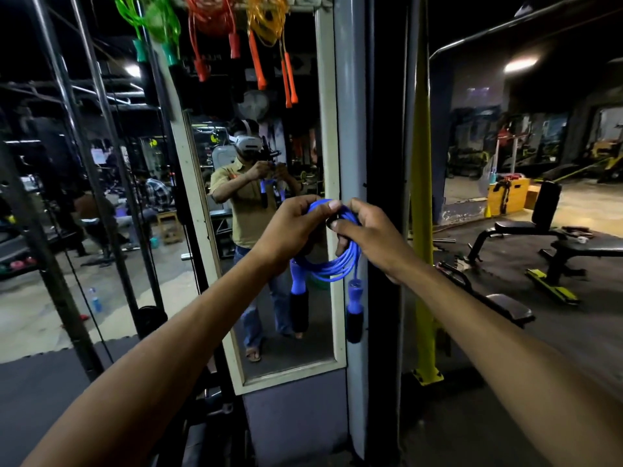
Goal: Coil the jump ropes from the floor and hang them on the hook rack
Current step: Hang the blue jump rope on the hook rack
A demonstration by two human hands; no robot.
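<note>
While pinching the coiled blue rope [332, 266] by its top in left grip [293, 227] and right grip [369, 232], keep loops even, handles [299, 310] level; lift to the hook rack [303, 6], seemingly overhead.

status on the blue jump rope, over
Left hand and right hand both grip blue jump rope, coiled, handles dangling. Not hung yet. Green rope, red rope, orange rope hang overhead; nothing seen blocking.
</note>
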